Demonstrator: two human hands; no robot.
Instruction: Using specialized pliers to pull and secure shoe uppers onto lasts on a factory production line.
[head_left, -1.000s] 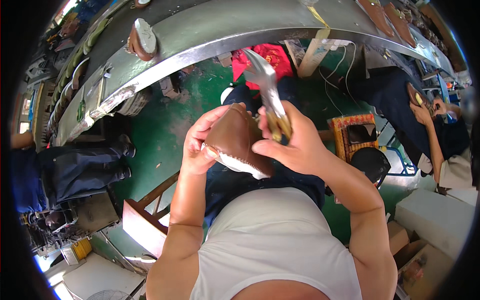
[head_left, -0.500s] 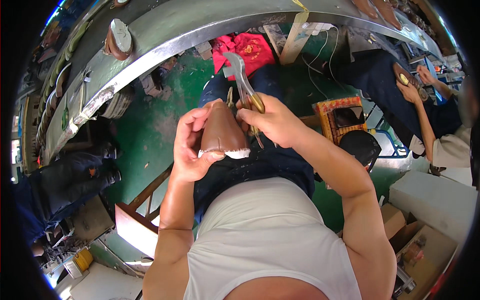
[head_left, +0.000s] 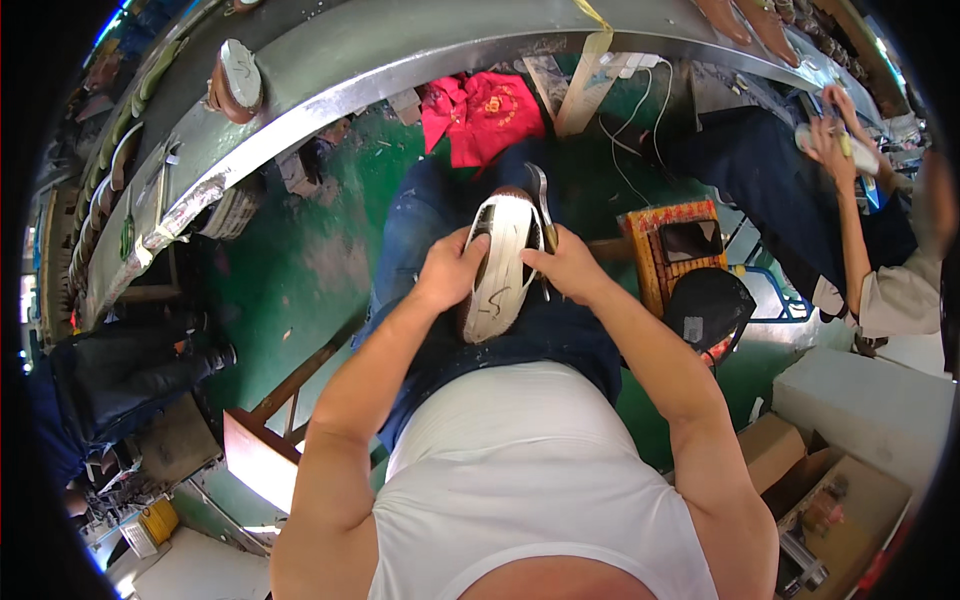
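Note:
A brown leather shoe (head_left: pixel 497 275) lies upturned above my lap, its whitish underside facing me and marked with a dark scrawl. The leather edge is folded in around that underside. My left hand (head_left: pixel 452 268) is closed on its left side, thumb pressing the rim. On the other side my right hand (head_left: pixel 568 265) is closed around a steel hand tool (head_left: pixel 541 192) with a curved, hooked head, which stands along the shoe's right edge. The right thumb reaches onto the shoe's rim. My right fingers and the tool's grip are partly hidden.
A long grey metal bench (head_left: pixel 400 75) curves across the front, carrying another brown shoe (head_left: pixel 236 82). Beneath it a red cloth (head_left: pixel 482 115) lies on the green floor. At right are a woven seat (head_left: pixel 655 270) with a dark phone on it, cardboard boxes (head_left: pixel 780 460) and a seated co-worker (head_left: pixel 850 230).
The shoe has turned from its brown upper to its white underside and moved slightly down. The tool has come down beside it. My right hand has moved against the shoe's edge.

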